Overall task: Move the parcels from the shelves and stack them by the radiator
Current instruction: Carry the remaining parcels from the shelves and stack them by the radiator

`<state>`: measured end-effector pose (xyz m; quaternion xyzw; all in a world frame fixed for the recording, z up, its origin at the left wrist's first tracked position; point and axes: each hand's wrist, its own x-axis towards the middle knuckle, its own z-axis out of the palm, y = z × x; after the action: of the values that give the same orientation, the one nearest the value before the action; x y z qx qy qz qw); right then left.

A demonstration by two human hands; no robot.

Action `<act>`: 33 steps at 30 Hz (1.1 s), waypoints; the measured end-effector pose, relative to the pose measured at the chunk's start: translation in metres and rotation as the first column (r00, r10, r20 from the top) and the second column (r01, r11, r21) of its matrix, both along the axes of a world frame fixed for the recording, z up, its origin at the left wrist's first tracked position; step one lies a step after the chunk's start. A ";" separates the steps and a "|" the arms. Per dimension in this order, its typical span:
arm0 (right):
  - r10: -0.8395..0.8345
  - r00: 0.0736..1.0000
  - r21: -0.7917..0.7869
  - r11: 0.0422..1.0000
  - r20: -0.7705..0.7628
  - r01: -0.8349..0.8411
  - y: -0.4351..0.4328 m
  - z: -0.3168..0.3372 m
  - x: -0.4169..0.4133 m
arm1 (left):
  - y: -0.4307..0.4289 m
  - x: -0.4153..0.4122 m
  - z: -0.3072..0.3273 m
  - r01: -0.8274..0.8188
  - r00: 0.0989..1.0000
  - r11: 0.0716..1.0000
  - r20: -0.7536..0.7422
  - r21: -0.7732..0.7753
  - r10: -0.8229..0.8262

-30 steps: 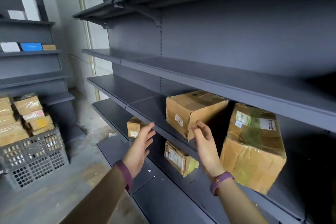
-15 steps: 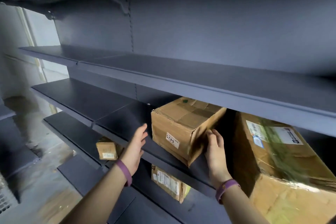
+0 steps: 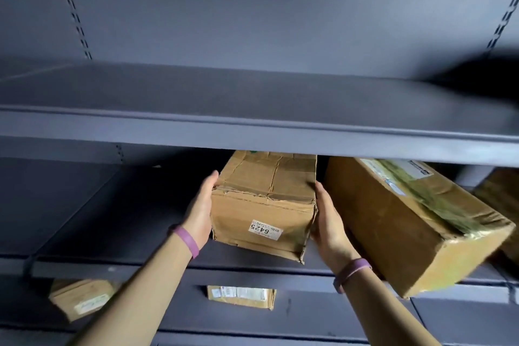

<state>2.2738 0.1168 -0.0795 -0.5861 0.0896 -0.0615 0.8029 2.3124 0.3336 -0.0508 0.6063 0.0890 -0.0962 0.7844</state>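
Observation:
A worn brown cardboard parcel with a white "6425" label sits on a dark grey shelf, its front corner past the shelf edge. My left hand presses flat against its left side. My right hand presses against its right side, so both hands clamp the parcel between them. A larger brown parcel with greenish tape and a white label lies just right of it, overhanging the shelf edge.
An upper shelf hangs low over the parcels. On the shelf below lie a small flat parcel and another brown parcel at lower left. Part of one more box shows at far right.
I have stepped closer and now face the shelf squarely. Both hands moved from hovering near the "6425" parcel to pressing on its two sides.

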 end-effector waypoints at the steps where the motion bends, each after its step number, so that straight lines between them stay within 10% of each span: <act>1: 0.008 1.000 0.003 1.000 0.007 -0.008 0.002 0.001 -0.001 | 0.000 0.001 -0.001 0.011 1.000 1.000 -0.003 -0.009 -0.011; 25: 0.091 0.989 0.030 0.995 0.117 -0.096 0.020 0.005 -0.228 | 0.029 -0.241 -0.010 0.042 0.997 0.999 0.066 0.005 -0.042; 33: 0.070 0.989 -0.564 0.826 0.131 0.016 0.040 0.020 -0.346 | 0.032 -0.310 -0.044 -0.071 0.985 0.972 -0.138 0.225 0.104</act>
<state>1.9276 0.1571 -0.0594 -0.7917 0.0001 -0.1166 0.5996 2.0022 0.3658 -0.0951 0.6755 0.1842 -0.0961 0.7075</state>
